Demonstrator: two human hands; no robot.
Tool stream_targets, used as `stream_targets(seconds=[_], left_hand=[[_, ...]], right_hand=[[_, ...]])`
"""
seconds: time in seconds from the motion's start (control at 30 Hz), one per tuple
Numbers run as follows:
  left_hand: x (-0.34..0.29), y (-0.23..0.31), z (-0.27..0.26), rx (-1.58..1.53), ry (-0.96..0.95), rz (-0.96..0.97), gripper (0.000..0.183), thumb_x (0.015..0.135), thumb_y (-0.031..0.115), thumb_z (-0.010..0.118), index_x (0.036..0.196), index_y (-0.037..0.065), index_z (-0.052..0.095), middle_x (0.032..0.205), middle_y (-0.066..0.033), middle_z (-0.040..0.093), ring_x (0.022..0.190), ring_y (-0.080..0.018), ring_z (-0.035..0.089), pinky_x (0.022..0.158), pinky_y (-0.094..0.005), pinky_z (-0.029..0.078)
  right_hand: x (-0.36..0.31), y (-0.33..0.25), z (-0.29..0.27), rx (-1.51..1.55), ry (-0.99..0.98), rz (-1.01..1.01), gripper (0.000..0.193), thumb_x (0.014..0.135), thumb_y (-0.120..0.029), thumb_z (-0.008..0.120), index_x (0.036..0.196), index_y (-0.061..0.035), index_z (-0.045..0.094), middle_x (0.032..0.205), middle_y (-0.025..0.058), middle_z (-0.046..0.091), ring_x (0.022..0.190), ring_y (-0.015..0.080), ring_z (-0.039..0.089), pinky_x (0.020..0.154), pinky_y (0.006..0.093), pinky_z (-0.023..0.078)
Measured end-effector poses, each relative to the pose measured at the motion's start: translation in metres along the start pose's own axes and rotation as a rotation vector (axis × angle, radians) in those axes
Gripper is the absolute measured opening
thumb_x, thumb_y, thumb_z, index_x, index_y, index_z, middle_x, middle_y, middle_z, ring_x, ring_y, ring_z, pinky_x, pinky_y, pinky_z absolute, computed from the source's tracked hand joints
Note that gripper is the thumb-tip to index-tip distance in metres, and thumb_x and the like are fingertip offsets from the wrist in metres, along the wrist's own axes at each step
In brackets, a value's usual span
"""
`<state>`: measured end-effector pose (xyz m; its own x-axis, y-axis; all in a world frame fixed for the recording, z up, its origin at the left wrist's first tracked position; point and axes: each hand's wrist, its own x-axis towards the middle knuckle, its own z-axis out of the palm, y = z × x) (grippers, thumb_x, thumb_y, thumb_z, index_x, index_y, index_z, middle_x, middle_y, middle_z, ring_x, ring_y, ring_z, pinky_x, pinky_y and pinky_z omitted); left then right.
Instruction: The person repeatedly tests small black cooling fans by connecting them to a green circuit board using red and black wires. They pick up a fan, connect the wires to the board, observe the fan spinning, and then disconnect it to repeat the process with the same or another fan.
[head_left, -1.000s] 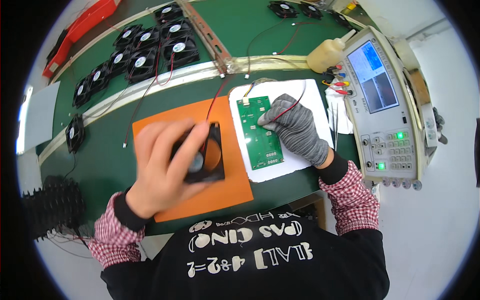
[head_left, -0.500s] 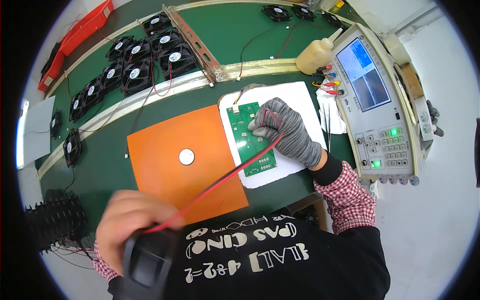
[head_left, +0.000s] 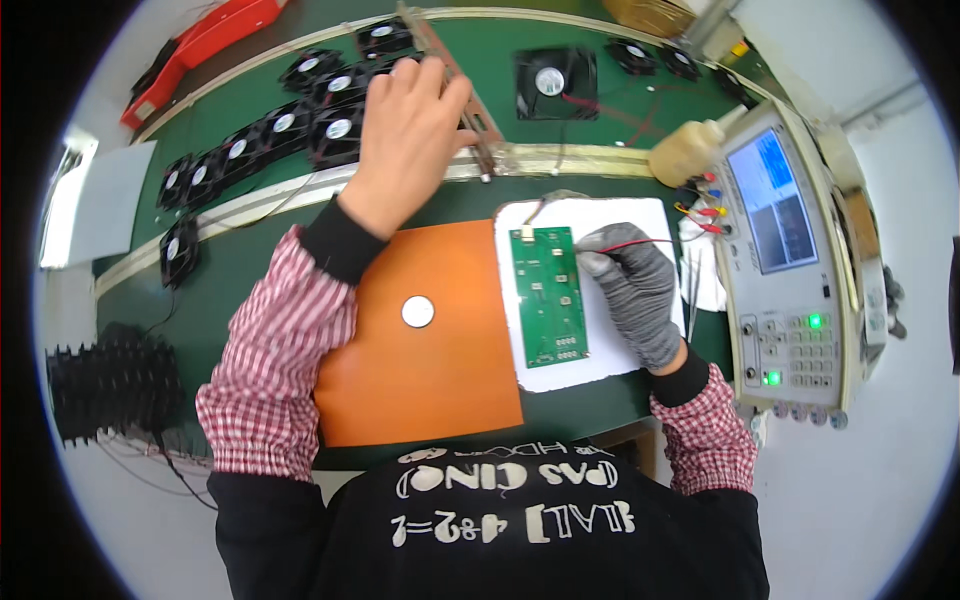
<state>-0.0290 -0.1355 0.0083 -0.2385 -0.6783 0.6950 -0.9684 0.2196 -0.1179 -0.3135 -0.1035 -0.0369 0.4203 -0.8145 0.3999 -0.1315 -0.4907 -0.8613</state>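
My bare left hand (head_left: 412, 130) is open, fingers stretched out above the group of black fans (head_left: 285, 122) beside a metal rail (head_left: 470, 95). It partly hides the fans under it. My right hand (head_left: 635, 292), in a grey knitted glove, pinches a thin red wire (head_left: 640, 241) at the right edge of a green circuit board (head_left: 550, 300). That wire runs right toward the coloured clips on the tester. The board lies on a white foam pad (head_left: 625, 215). Beyond the rail lies a single black fan (head_left: 556, 84), slightly blurred, its red lead trailing right.
An orange mat (head_left: 430, 380) with a white disc (head_left: 418, 311) lies left of the pad. A tester with a screen (head_left: 770, 200) stands at right, a cream squeeze bottle (head_left: 685, 153) and tweezers (head_left: 692, 285) beside it. A red bin (head_left: 200, 55) sits far left.
The fan that my left hand held is out of it; a fan now lies beyond the rail. My left hand has moved up to the fan group. My right hand has drawn off the board's middle.
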Motion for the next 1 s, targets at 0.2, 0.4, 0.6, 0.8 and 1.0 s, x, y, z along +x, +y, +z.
stream_targets(seconds=[0.2, 0.4, 0.6, 0.8, 1.0], left_hand=[[-0.022, -0.003, 0.005, -0.183, -0.061, 0.159, 0.019, 0.077, 0.017, 0.072, 0.069, 0.004, 0.061, 0.072, -0.0094, 0.054, 0.071, -0.0274, 0.058, 0.062, -0.0389, 0.048], [-0.034, 0.077, -0.087, -0.393, 0.448, 0.47, 0.014, 0.063, 0.018, 0.061, 0.074, 0.01, 0.061, 0.075, -0.0034, 0.052, 0.069, -0.0176, 0.053, 0.055, -0.0279, 0.038], [-0.028, -0.024, -0.138, -0.145, 0.474, -0.272, 0.013, 0.088, 0.009, 0.064, 0.093, -0.002, 0.07, 0.098, -0.0074, 0.069, 0.083, -0.0146, 0.064, 0.073, -0.0276, 0.051], [-0.066, -0.033, -0.093, -0.538, -0.016, -0.354, 0.017, 0.094, 0.011, 0.05, 0.104, 0.0, 0.059, 0.108, -0.0143, 0.058, 0.098, -0.026, 0.057, 0.089, -0.0336, 0.046], [-0.106, 0.044, -0.087, -0.77, -0.458, -0.336, 0.037, 0.076, 0.014, 0.074, 0.107, 0.003, 0.056, 0.12, -0.0163, 0.045, 0.119, -0.0316, 0.045, 0.101, -0.0384, 0.037]], right_hand=[[-0.001, -0.014, -0.003, 0.235, -0.014, 0.244, 0.037, 0.082, -0.014, 0.078, 0.113, -0.0001, 0.065, 0.088, 0.0018, 0.064, 0.085, 0.0101, 0.06, 0.08, 0.0251, 0.051], [-0.01, -0.062, 0.013, 0.498, -0.702, 0.472, 0.046, 0.073, -0.017, 0.085, 0.112, -0.0029, 0.064, 0.112, 0.005, 0.065, 0.102, 0.0176, 0.061, 0.093, 0.0327, 0.047], [-0.022, -0.058, 0.004, 0.533, -1.232, 0.324, 0.016, 0.078, -0.011, 0.078, 0.091, -0.0042, 0.072, 0.091, 0.0067, 0.068, 0.087, 0.0177, 0.064, 0.078, 0.0319, 0.051], [-0.004, -0.026, -0.025, 0.142, -0.502, 0.158, 0.014, 0.083, -0.011, 0.073, 0.094, -0.0026, 0.071, 0.091, 0.007, 0.068, 0.088, 0.0162, 0.065, 0.081, 0.0301, 0.052], [0.0, -0.011, -0.004, 0.006, -0.197, 0.226, 0.016, 0.086, -0.002, 0.066, 0.102, -0.0023, 0.067, 0.092, 0.0065, 0.069, 0.09, 0.0136, 0.065, 0.085, 0.0292, 0.052]])
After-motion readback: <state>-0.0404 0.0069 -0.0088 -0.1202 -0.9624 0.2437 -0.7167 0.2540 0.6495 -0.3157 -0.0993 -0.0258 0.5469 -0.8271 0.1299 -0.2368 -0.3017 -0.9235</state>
